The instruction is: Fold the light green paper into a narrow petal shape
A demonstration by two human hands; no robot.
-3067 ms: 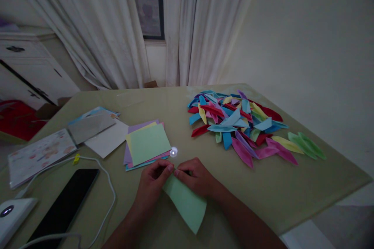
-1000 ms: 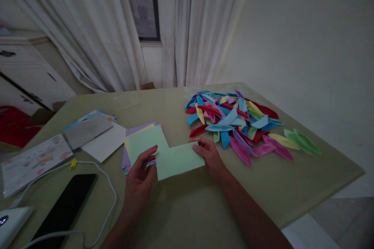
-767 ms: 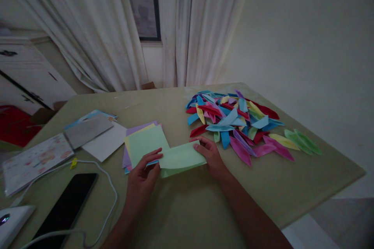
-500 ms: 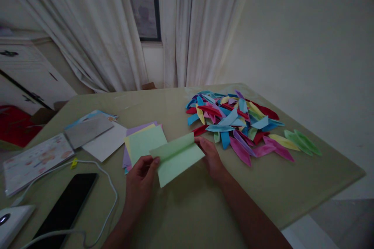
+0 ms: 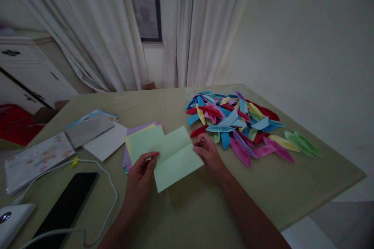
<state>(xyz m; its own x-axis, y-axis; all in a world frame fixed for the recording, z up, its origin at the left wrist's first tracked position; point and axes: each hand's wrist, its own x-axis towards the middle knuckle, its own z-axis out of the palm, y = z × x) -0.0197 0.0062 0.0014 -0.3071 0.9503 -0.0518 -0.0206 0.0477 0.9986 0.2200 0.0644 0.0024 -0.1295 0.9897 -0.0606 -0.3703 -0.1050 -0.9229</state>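
A light green paper square (image 5: 175, 159) with a crease across its middle lies opened out on the olive table (image 5: 187, 210). My left hand (image 5: 140, 181) pinches its left edge, and my right hand (image 5: 208, 155) holds its right edge at the crease. Just behind the left hand sits a stack of coloured paper squares (image 5: 140, 144) with a green sheet on top; the opened sheet overlaps it. To the right of my right hand lies a heap of folded paper pieces (image 5: 236, 122) in blue, red, pink, yellow and green.
A black phone (image 5: 62, 210) and a white cable (image 5: 108, 194) lie at the front left, beside a white device (image 5: 13, 221). Printed sheets and envelopes (image 5: 87, 136) lie at the left. Curtains (image 5: 187, 27) and a window stand behind the table.
The green sheet was folded in half a second ago; its upper flap has since been lifted and opened away from me, so the sheet now lies unfolded. Both hands stay at its edges.
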